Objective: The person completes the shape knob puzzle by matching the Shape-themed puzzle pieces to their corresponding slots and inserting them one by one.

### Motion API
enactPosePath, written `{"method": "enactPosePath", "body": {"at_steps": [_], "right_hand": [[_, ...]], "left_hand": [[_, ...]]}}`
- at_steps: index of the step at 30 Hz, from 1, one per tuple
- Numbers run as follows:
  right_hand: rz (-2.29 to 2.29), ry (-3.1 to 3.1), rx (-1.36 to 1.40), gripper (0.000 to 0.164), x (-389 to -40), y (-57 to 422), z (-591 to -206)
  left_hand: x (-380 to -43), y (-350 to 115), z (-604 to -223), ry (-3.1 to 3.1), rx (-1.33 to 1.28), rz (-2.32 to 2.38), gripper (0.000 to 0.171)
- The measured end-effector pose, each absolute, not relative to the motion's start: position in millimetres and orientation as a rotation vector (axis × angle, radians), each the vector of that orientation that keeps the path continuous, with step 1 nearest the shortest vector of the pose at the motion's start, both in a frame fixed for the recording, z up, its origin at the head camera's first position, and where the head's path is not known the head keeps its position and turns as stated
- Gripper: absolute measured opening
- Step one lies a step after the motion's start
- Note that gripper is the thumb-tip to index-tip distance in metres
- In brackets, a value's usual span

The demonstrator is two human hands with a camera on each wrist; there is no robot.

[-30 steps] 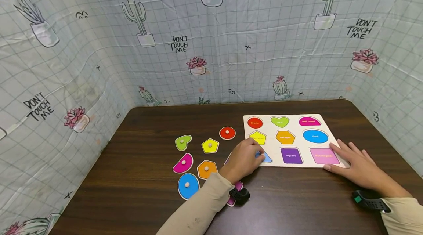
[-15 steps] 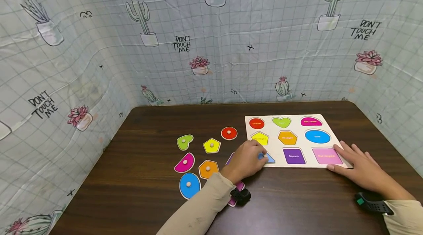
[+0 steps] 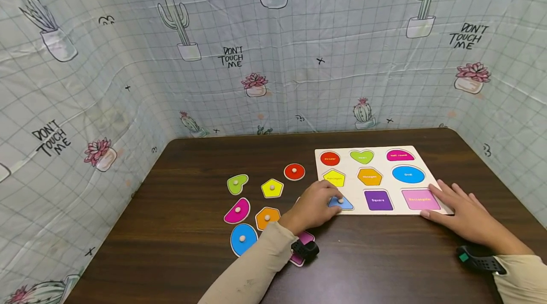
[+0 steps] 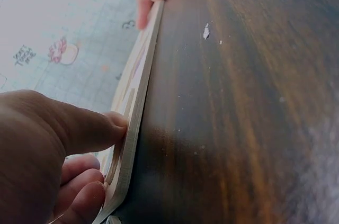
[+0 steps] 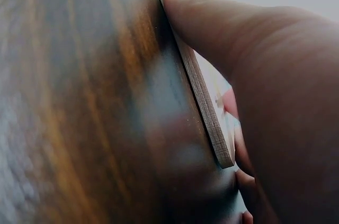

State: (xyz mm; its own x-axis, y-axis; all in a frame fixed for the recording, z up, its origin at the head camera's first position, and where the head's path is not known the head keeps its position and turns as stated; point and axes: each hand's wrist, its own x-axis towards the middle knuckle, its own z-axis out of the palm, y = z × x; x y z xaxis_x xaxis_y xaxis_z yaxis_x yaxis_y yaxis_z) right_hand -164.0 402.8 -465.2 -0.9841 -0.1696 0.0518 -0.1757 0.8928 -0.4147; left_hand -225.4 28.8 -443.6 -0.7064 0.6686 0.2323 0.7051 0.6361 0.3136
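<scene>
A white shape puzzle board (image 3: 358,203) lies at the right of the table, with coloured, labelled shapes. At its near left corner is a blue triangle piece (image 3: 347,205) with a small wooden knob (image 3: 340,200). My left hand (image 3: 314,206) rests beside that triangle and covers its left part; the knob shows clear of the fingertips. In the left wrist view the thumb (image 4: 98,128) touches the board's near edge, fingers loosely bent. My right hand (image 3: 463,213) lies spread on the board's near right corner, its thumb (image 5: 206,20) along the edge in the right wrist view.
Left of the board lie knobbed pieces: a red circle (image 3: 294,172), yellow pentagon (image 3: 278,191), green heart (image 3: 232,186), magenta half round (image 3: 239,209), orange hexagon (image 3: 261,221) and blue oval (image 3: 243,246). A pink-purple piece (image 3: 306,236) is partly hidden under the left wrist.
My left hand has let go of the triangle piece's knob and drawn slightly left, so more of the triangle shows. The right hand keeps its place on the board.
</scene>
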Motion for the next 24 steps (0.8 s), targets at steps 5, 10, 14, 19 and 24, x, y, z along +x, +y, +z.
{"method": "enactPosePath", "body": {"at_steps": [5, 10, 14, 19, 24], "right_hand": [[0.663, -3.046, 0.272, 0.085, -164.2, 402.8, -465.2], [0.671, -3.046, 0.271, 0.085, -163.4, 403.1, -466.2], [0.671, -3.044, 0.273, 0.085, -163.6, 403.5, -467.2], [0.663, -3.042, 0.269, 0.086, -164.8, 403.0, -467.6], [0.652, -3.045, 0.266, 0.086, -165.4, 401.6, -465.8]], "left_hand": [[-225.8, 28.9, -443.2, -2.775, -1.153, -0.592, 0.029], [-227.3, 28.7, -443.8, -2.781, -1.161, -0.604, 0.03], [-229.6, 26.9, -445.3, -2.758, -1.183, -0.635, 0.029], [-231.8, 24.5, -446.7, -2.745, -1.185, -0.677, 0.026], [-233.8, 23.9, -446.7, -2.739, -1.182, -0.695, 0.025]]}}
